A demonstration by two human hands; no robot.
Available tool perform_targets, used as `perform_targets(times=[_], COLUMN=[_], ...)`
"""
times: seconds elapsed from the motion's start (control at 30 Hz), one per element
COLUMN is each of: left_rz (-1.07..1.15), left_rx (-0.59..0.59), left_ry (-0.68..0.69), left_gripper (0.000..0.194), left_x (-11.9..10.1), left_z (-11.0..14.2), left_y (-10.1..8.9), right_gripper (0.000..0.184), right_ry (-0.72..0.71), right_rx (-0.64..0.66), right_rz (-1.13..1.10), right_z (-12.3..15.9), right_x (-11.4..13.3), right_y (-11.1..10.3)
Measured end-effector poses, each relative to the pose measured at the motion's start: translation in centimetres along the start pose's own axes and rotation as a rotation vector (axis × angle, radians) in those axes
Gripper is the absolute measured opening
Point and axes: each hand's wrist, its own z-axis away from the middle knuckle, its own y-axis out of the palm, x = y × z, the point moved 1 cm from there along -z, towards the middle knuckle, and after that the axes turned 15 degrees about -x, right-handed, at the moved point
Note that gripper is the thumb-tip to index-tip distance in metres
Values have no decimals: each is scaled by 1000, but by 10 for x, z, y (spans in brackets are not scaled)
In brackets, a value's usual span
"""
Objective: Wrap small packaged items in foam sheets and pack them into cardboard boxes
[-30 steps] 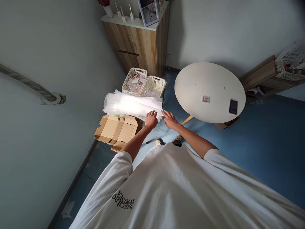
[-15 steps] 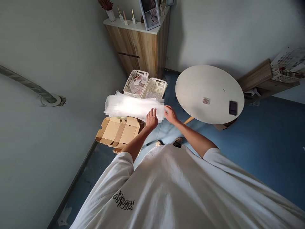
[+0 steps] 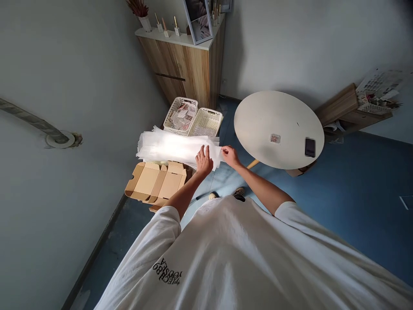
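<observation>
A thick stack of thin, whitish, slightly see-through sheets (image 3: 167, 145) lies in front of me, its edges uneven and its middle brightly lit. My left hand (image 3: 204, 161) rests on the right part of the stack, fingers spread and pressed flat. At the stack's right end, my right hand (image 3: 229, 156) pinches the corner of a sheet between thumb and fingers. Whether the sheets are paper or plastic I cannot tell. Just below the stack, to the left of my left forearm, lies an unfolded brown cardboard box (image 3: 158, 183).
Behind the stack stand a white basket (image 3: 167, 122) of small packets and another white basket (image 3: 215, 117) with clear plastic pieces. A wooden cabinet (image 3: 193, 69) rises behind them. To the right is a round white table (image 3: 258, 116) bearing a small clear case (image 3: 275, 138) and a dark blurred object (image 3: 310, 147).
The view has shifted slightly, so the room's things sit a little further left and lower. My right hand keeps its pinch at the stack's right end; my left hand stays flat on the sheets.
</observation>
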Motion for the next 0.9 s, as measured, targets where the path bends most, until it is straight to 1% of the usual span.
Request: perform_targets(times=[0.1, 0.17, 0.23, 0.33, 0.47, 0.67, 0.77, 0.9], left_rz=[19, 22, 15, -2, -6, 5, 14, 26], left_rx=[-41, -55, -66, -72, -54, -31, -13, 23], left_ry=[2, -9, -13, 18, 89, 112, 128, 167], left_gripper=[76, 77, 79, 82, 81, 78, 78, 77], left_x=[0, -1, -2, -3, -1, -2, -9, -26], left_z=[-2, -4, -6, -8, -7, -10, -17, -28], left_y=[0, -1, -3, -4, -1, 10, 14, 22], right_gripper=[33, 42, 53, 64, 69, 75, 78, 80], right_ry=[-21, -16, 26, 100, 126, 168, 204, 234], right_rx=[17, 48, 69, 39, -16, -81, -118, -177], right_rz=[4, 4, -16, -60, -86, -60, -39, -24], right_z=[-9, -16, -24, -38, -55, -70, -74, -79], right_x=[8, 16, 24, 34, 41, 34, 25, 10], right_y=[-1, 0, 0, -3, -10, -24, -35, -55])
